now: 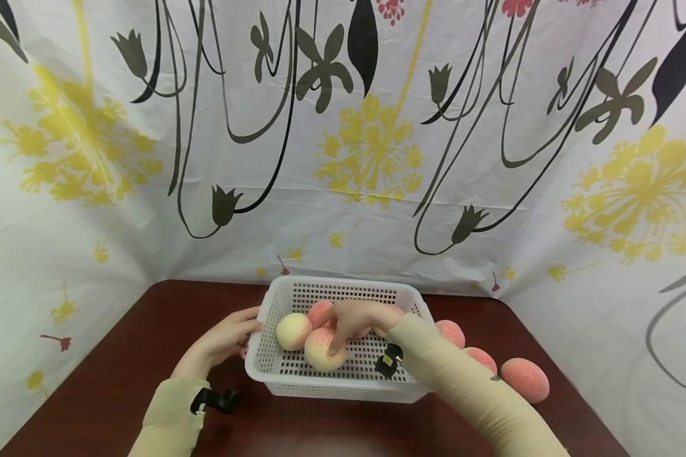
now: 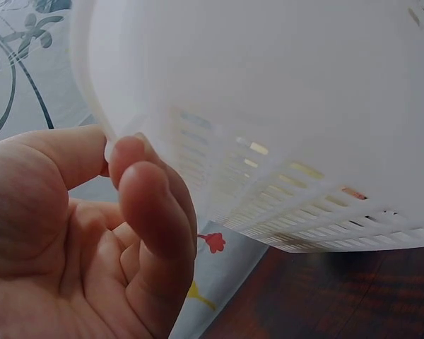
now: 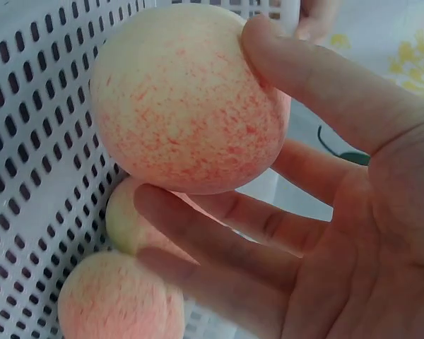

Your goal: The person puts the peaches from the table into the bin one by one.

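A white plastic basket (image 1: 343, 388) with slotted sides and several peaches in it stands on the table. My left hand (image 1: 223, 343) holds its left end; in the left wrist view, thumb and fingers pinch the basket's rim (image 2: 107, 141). Inside the basket, my right hand (image 1: 357, 315) grips a pale yellow peach with a pink blush (image 1: 320, 352). The right wrist view shows the thumb on one side of this peach (image 3: 191, 99) and fingers on the other. Beside it lies a paler peach (image 1: 293, 332); a pinker peach (image 1: 318, 312) sits behind. The right hand partly hides others.
Right of the basket, three pink peaches rest on the dark red table (image 1: 206, 298): one near its corner (image 1: 450, 332), one partly behind the right sleeve (image 1: 481, 358), one farther right (image 1: 524, 379). Flower-printed sheeting (image 1: 343, 241) borders the table's back and sides.
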The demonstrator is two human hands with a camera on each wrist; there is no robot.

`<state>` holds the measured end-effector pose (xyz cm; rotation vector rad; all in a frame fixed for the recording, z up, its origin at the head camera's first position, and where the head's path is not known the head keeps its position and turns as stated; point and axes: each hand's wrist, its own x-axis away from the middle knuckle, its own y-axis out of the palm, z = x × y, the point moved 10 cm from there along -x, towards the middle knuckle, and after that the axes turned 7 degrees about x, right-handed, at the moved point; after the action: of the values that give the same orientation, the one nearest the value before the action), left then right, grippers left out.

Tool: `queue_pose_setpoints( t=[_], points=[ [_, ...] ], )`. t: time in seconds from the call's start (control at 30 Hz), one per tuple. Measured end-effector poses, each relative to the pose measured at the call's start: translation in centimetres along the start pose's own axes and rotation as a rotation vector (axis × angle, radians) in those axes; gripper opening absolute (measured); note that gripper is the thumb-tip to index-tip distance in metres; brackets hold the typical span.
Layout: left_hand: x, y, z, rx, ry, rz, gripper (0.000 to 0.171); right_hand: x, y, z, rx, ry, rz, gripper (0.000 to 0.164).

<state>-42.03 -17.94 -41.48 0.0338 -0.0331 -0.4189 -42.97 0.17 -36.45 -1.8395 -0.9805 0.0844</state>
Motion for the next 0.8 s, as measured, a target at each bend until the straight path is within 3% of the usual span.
queue_pose_setpoints(
  t=[0.13,0.47,0.8],
  points=[
    [0.0,0.0,0.0,0.0,0.005,0.005,0.06,-0.6,0.6,-1.1,0.046,-0.052,-0.007,0.051],
    [0.1,-0.1,-0.2,-0.013,0.003,0.008,0.058,-1.8,1.7,-2.3,0.023,-0.066,-0.023,0.057],
    [0.0,0.0,-0.1,-0.008,0.017,0.005,0.058,-2.4,2.3,-3.9,0.139,-0.116,-0.043,0.058]
  ],
)
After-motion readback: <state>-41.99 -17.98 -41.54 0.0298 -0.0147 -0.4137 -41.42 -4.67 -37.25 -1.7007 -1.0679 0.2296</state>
